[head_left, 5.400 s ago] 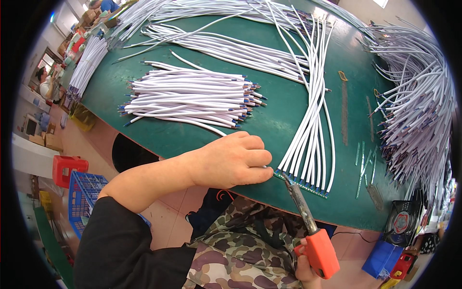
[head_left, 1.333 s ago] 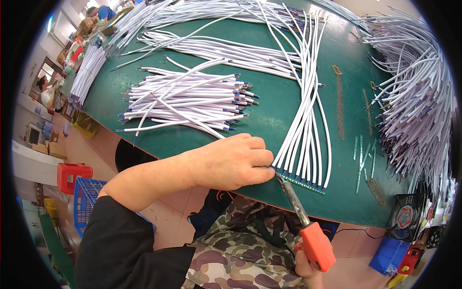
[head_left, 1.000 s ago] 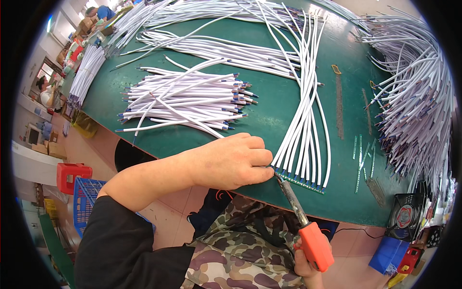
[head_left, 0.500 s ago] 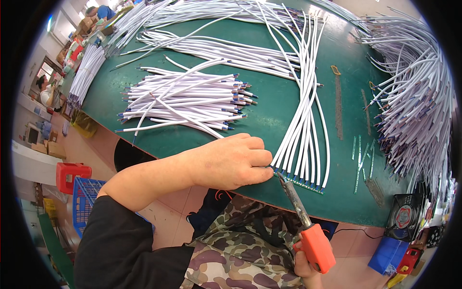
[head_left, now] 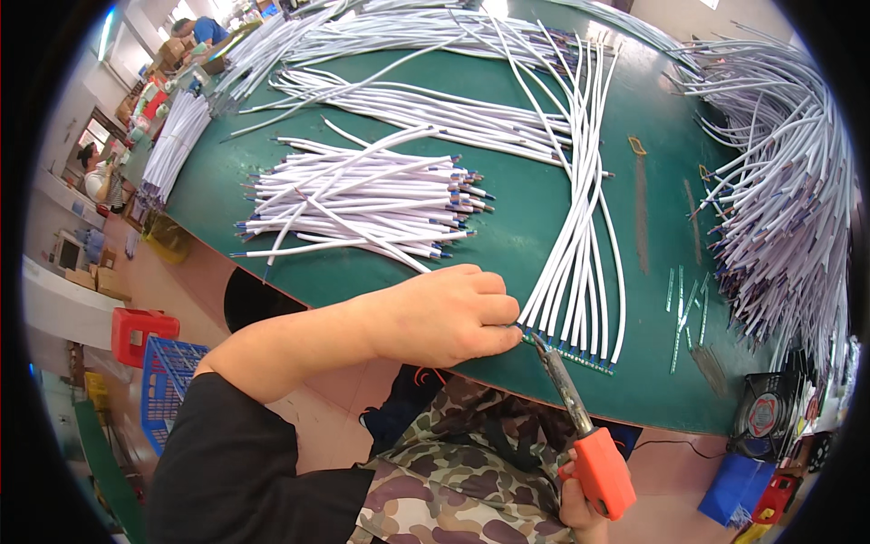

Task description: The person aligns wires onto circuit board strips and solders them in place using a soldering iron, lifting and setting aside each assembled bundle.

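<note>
Green circuit strip slants right, bodyward from left hand, nearer one; fingertip grip hidden, I can't tell. Right hand wraps soldering iron, tip near strip's left end.

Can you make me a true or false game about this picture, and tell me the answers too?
1. The right hand holds a soldering iron. True.
2. The tabletop is bright yellow. False: the tabletop is green.
3. The left hand is at one end of the narrow green strip. True.
4. The round fan is left of the blue basket. False: the fan is far to the right of the blue basket.
5. The sleeve on the left arm is red. False: the sleeve is black.
</note>
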Motion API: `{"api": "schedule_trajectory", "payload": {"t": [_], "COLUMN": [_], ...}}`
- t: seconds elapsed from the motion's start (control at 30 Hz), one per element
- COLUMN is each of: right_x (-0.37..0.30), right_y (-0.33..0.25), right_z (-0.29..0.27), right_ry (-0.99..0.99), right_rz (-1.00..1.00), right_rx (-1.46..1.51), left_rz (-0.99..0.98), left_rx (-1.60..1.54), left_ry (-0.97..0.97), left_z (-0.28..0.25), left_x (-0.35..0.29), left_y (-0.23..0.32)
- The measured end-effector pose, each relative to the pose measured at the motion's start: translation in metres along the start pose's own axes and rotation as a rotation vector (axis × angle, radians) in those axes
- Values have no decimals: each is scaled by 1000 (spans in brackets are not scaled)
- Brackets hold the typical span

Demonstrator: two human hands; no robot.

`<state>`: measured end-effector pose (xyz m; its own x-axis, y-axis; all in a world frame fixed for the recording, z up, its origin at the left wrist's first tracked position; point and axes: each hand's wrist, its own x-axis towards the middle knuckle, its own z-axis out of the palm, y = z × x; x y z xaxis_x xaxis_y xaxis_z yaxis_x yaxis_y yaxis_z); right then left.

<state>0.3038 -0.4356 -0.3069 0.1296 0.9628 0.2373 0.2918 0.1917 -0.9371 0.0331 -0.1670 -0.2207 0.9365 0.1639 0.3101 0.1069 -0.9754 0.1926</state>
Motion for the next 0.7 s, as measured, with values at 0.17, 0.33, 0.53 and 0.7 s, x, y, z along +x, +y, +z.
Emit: {"api": "schedule_trajectory", "payload": {"t": [0.17, 0.33, 0.53, 0.7], "right_x": [24, 29, 1, -19], "right_y": [-20, -33, -10, 11], "right_z": [-11, -11, -4, -10], "right_ry": [-214, -203, 14, 67], "right_rz": [-63, 153, 113, 123], "right_rx": [-226, -94, 65, 167], "left_rz": [-251, -445, -276, -78], "left_rx": [181, 286, 131, -25], "left_ry": [238, 90, 289, 106], "left_z": [-28, -31, -29, -28], "left_x": [-11, -18, -2, 15], "left_y": [-12, -34, -32, -15]}}
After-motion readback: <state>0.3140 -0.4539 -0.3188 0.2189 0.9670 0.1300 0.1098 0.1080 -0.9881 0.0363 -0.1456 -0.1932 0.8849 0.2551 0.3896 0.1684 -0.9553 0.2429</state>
